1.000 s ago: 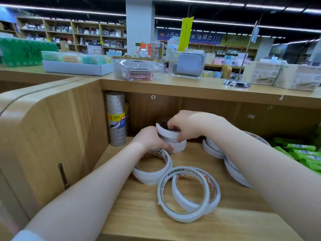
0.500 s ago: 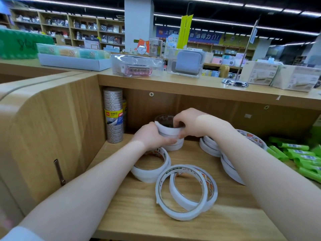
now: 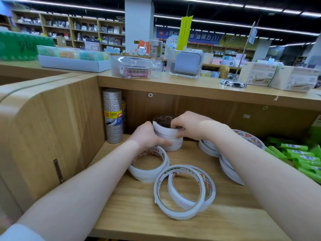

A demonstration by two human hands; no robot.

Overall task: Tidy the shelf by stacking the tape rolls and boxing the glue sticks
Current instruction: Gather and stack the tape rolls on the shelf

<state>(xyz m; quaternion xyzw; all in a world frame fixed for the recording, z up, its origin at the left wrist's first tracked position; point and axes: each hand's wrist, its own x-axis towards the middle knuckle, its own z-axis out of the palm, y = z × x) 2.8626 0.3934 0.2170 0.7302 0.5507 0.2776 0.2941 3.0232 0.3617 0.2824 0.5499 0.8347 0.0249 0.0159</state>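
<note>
White tape stack (image 3: 171, 138), three rolls, held by left hand (image 3: 147, 136), right hand (image 3: 188, 125)

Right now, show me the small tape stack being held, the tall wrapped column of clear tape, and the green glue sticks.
small tape stack (image 3: 171, 144), head view, lower front wall
clear tape column (image 3: 112, 110), head view, label
green glue sticks (image 3: 298, 154), head view, one stick's side

- You have two hands in the shelf bay: your left hand (image 3: 146, 135) and your right hand (image 3: 186, 125).
- You face one small stack of white tape rolls (image 3: 167, 136), three rolls high as far as it shows.
- One wide loose roll (image 3: 149, 166) lies flat.
- Two thin rolls (image 3: 184, 192) overlap in front.
- More white rolls (image 3: 208, 148) sit behind your right arm; their count is hidden.
- One wrapped column of clear tape (image 3: 112, 115) stands at the back left.
- The green glue sticks (image 3: 298, 157) number at least six; the pile is cut off.
</note>
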